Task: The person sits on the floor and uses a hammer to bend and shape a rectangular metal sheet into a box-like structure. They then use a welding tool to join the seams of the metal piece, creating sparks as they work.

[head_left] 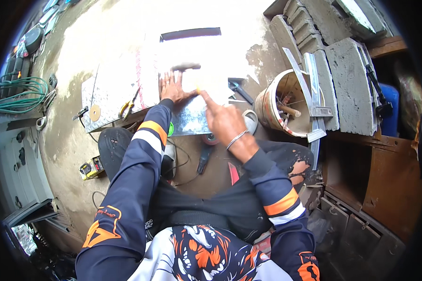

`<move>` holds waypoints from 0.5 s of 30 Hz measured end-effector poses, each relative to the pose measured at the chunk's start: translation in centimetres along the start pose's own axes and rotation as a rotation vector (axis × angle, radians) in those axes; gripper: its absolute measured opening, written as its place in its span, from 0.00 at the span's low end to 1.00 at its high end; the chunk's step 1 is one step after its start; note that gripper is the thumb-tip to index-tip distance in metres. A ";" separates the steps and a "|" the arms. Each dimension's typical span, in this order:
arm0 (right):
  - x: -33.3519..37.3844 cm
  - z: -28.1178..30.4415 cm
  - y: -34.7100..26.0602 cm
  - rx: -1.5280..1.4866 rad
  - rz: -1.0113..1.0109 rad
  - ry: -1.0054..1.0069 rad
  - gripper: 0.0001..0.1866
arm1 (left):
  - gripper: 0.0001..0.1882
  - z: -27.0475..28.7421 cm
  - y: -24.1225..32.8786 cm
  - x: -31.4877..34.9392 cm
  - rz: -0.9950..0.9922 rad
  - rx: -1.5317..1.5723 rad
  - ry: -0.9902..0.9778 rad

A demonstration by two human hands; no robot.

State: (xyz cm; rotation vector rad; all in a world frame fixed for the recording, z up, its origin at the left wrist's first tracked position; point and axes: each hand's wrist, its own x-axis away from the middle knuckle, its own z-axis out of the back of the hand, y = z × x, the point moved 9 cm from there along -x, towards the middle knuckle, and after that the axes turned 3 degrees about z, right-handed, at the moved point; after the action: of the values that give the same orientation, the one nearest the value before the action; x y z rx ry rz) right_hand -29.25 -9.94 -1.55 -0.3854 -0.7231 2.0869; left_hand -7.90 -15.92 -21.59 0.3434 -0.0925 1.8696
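Note:
A bright, glare-washed metal sheet (192, 119) lies in front of me, its near edge between my knees. My left hand (172, 87) rests flat on it, fingers apart and thumb stretched toward the right. My right hand (225, 121), with a metal bangle at the wrist, reaches in from the right. Its index finger points to the left thumb's tip, while the other fingers curl under, mostly hidden. A small yellow bit (198, 89) shows at that fingertip; its kind is unclear. Just beyond the left fingers is a dark, blurred shape (186, 66).
Left of the sheet lies a patterned plate (110, 98) with yellow-handled pliers (125, 108). An angle grinder (205, 157) sits below the near edge. At right stand a bucket (272, 105) with metal squares (314, 100) across it, and concrete blocks (349, 79). A green hose (23, 96) lies far left.

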 end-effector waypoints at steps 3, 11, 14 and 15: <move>0.8 -0.6 -1.7 -0.008 0.009 -0.037 0.31 | 0.68 2.2 3.1 0.5 -0.084 -0.035 -0.003; 1.1 -1.8 7.2 0.137 -0.225 -0.080 0.24 | 0.69 2.3 3.1 0.7 -0.025 0.029 -0.070; 1.4 -1.9 3.0 0.052 -0.131 -0.050 0.25 | 0.66 0.7 2.6 0.9 -0.051 0.023 -0.077; 2.1 -2.6 2.7 0.057 -0.110 -0.091 0.26 | 0.65 0.7 4.0 1.1 -0.095 -0.034 -0.220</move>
State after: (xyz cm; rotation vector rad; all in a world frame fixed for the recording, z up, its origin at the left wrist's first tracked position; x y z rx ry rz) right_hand -30.81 -8.56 -5.27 -0.2157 -0.7205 2.0261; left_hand -11.83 -16.37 -20.17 0.5203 -0.2526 1.7292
